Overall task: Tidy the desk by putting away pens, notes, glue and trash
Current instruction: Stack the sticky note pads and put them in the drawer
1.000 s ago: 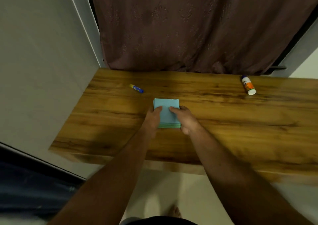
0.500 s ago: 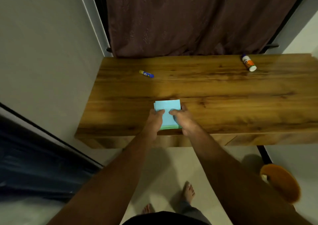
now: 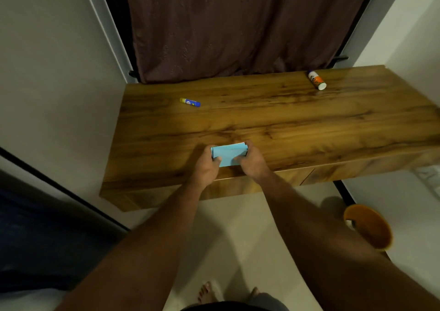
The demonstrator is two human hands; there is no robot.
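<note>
A stack of light blue notes [image 3: 229,154] is tilted up near the front edge of the wooden desk [image 3: 285,125]. My left hand [image 3: 206,168] grips its left side and my right hand [image 3: 253,162] grips its right side, thumbs on the top sheet. A small blue and yellow glue stick [image 3: 190,102] lies at the desk's back left. A white and orange glue bottle [image 3: 316,80] lies on its side at the back right.
A dark curtain [image 3: 238,25] hangs behind the desk. Pale walls close in on both sides. An orange round stool [image 3: 369,227] stands on the floor at the lower right. My bare feet [image 3: 207,291] show below on the tiled floor.
Both hands have drawn the note stack toward the front edge of the desk and tipped it up off the surface. The view has pulled back, showing more floor.
</note>
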